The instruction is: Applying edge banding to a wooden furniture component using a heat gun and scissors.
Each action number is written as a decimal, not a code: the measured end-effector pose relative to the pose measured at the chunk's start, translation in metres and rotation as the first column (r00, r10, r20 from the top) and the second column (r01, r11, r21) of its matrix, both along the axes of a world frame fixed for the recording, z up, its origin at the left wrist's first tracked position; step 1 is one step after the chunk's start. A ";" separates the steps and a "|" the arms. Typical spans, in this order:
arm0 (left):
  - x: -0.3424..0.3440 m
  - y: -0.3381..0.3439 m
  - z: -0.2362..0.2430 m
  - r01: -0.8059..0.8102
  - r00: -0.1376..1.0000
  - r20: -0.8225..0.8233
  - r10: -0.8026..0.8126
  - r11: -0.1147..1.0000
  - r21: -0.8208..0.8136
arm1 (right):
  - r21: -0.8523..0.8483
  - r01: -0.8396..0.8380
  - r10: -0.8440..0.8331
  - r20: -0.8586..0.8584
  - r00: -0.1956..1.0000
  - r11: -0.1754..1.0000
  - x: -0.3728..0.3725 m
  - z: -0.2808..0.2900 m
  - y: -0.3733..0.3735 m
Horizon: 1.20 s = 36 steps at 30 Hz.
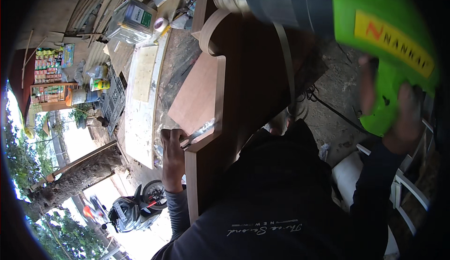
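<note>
My right hand (407, 114) is closed round the handle of a green heat gun (389, 35), slightly blurred, at the upper right. Its metal nozzle (232, 0) points left, close to a looping wood-grain edging strip (212, 35). That strip bends round the notched edge of a dark brown wooden panel (243, 82), and a length of it (287, 58) hangs down over the panel's face. At the panel's left edge, my left hand (172, 159) is closed with fingers curled. A narrow dark piece shows beside its fingertips; what it grips is unclear.
A reddish plywood sheet (199, 93) lies beyond the panel, near a long pale board (143, 105). A clear-sided tin (132, 21) and a tape roll (161, 24) are farther off. A black cable (337, 112) crosses the floor; white chairs (408, 185) stand at right. A motorbike (133, 208) is parked lower left.
</note>
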<state>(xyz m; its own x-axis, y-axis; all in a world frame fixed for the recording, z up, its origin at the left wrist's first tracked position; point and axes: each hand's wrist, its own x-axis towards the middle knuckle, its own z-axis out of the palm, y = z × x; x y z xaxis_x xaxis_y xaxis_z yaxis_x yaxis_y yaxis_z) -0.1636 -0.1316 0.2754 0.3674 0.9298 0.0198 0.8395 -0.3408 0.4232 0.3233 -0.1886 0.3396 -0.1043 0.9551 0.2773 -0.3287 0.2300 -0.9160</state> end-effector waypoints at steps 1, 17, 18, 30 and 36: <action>0.001 -0.001 0.002 0.002 0.999 -0.037 -0.002 1.000 0.008 | -0.041 0.017 -0.014 0.061 0.998 0.999 0.003 -0.006 -0.010; 0.033 0.046 -0.017 0.233 0.957 -0.225 -0.183 0.946 0.224 | -0.361 0.136 0.152 0.664 0.732 0.923 0.029 -0.055 -0.064; 0.033 0.045 -0.019 0.254 0.957 -0.202 -0.208 0.939 0.233 | -0.357 0.139 0.151 0.674 0.723 0.924 0.030 -0.056 -0.064; 0.032 0.039 -0.041 0.189 0.980 -0.111 -0.164 0.942 0.278 | -0.205 0.221 0.035 0.803 0.595 0.953 0.066 -0.075 -0.045; 0.029 0.045 -0.053 0.246 0.969 -0.111 -0.221 0.907 0.341 | -0.147 0.330 -0.051 0.850 0.524 0.932 0.093 -0.080 -0.064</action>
